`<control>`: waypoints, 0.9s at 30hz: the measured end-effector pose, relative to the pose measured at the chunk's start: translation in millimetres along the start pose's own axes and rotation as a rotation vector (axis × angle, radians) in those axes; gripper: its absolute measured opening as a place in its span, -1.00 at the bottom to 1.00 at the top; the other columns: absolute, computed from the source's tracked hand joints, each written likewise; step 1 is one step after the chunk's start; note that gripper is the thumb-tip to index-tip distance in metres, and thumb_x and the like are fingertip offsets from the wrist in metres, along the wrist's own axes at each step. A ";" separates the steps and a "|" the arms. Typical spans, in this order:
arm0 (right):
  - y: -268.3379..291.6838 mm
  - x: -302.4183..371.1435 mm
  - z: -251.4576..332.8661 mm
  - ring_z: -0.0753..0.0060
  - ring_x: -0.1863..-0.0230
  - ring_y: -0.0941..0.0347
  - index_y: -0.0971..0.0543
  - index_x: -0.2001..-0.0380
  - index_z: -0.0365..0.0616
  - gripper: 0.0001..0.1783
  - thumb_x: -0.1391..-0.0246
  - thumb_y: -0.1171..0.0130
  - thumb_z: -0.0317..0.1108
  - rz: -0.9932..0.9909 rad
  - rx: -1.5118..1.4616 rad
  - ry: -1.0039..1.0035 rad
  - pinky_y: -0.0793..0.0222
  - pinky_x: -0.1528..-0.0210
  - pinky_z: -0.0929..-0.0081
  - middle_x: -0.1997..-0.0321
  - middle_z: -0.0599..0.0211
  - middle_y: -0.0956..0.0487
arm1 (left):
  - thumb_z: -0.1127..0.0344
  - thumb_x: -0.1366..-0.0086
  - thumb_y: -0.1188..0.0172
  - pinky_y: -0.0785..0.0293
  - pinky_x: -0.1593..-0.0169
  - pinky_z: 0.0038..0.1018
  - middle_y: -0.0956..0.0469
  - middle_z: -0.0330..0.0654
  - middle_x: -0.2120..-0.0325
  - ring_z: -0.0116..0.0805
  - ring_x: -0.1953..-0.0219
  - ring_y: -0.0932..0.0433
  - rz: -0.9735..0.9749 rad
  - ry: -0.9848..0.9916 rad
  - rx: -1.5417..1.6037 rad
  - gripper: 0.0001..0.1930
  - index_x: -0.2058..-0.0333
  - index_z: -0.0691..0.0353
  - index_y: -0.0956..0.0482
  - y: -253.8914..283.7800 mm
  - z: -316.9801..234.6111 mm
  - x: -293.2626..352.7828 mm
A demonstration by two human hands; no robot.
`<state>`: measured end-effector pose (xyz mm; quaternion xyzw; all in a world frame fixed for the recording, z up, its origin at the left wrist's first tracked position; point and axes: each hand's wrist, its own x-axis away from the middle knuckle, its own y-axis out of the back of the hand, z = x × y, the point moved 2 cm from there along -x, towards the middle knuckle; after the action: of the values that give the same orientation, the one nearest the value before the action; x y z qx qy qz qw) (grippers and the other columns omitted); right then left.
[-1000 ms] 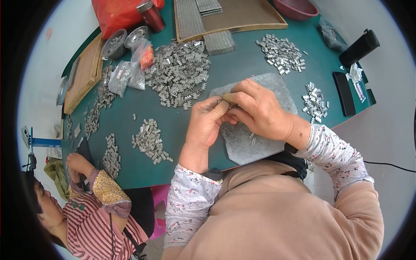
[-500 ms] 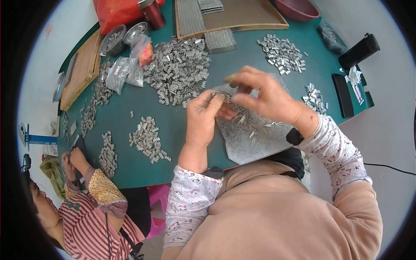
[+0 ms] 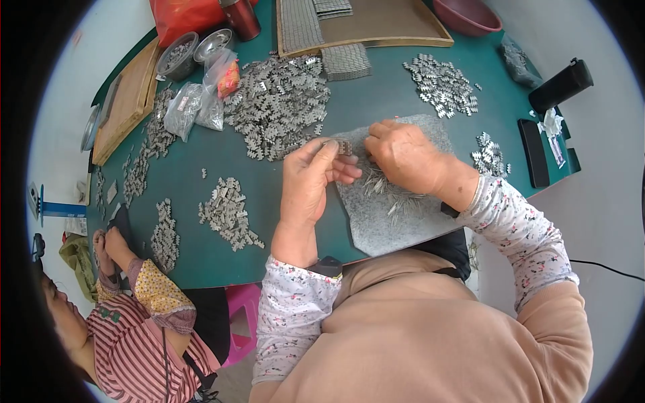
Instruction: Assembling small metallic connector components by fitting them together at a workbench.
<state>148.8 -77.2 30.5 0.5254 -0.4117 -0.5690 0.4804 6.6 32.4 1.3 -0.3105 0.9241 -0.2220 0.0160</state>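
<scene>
My left hand (image 3: 308, 176) is closed, pinching a small toothed metal link piece (image 3: 345, 147) between thumb and fingers above the left edge of a grey felt-like mat (image 3: 376, 232). To its right, my right hand (image 3: 411, 160) is over the mat, apart from the piece, with the back of the hand up and fingers curled together. Whatever those fingertips pinch is hidden. Thin metal pins (image 3: 396, 200) lie scattered on the mat just below my right hand. Left of my left hand spreads a big heap of toothed metal pieces (image 3: 275, 107).
Smaller piles of metal pieces (image 3: 228, 215) dot the green table (image 3: 295, 235). At the back are a wooden tray (image 3: 383, 41) with metal strips, a pink bowl (image 3: 468, 17) and a red flask (image 3: 240, 19). A phone (image 3: 533, 153) and black bottle (image 3: 561, 86) stand right. A co-worker (image 3: 144, 329) sits left.
My right hand has drawn away from the metal piece, slightly right, and its fingers have curled in. My left hand still holds the piece, which now shows more clearly.
</scene>
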 end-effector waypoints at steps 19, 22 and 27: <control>8.3 20.2 -18.7 -0.01 0.31 -0.52 -0.48 0.23 -0.35 -0.82 -0.06 -0.08 -0.53 -0.132 -0.613 -0.234 -0.42 0.23 0.30 0.35 -0.02 -0.57 | 0.37 -0.36 -0.05 -0.58 0.35 -0.44 -0.62 0.04 0.36 -0.20 0.41 -0.66 0.161 -0.002 -0.048 -0.74 0.12 0.48 -0.53 -8.1 3.8 0.8; 17.0 19.2 -15.7 0.12 0.33 -0.53 -0.48 0.25 -0.34 -0.85 -0.09 -0.09 -0.51 -0.113 -0.655 -0.267 -0.42 0.24 0.36 0.37 0.02 -0.57 | 0.36 -0.35 -0.06 -0.57 0.34 -0.47 -0.62 -0.01 0.39 -0.26 0.41 -0.65 0.180 -0.004 -0.068 -0.75 0.17 0.47 -0.56 -12.9 1.7 2.2; 22.8 13.5 -5.6 0.17 0.36 -0.54 -0.47 0.32 -0.34 -0.89 -0.08 -0.11 -0.53 -0.212 -0.791 -0.358 -0.43 0.26 0.37 0.39 0.03 -0.57 | 0.37 -0.35 -0.06 -0.57 0.34 -0.48 -0.62 -0.03 0.41 -0.27 0.41 -0.64 0.222 -0.001 -0.117 -0.76 0.20 0.47 -0.56 -12.8 5.1 2.9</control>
<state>157.1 -94.8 49.3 0.2337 -0.1829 -0.8107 0.5047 12.4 19.7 2.3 -0.2067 0.9642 -0.1643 0.0226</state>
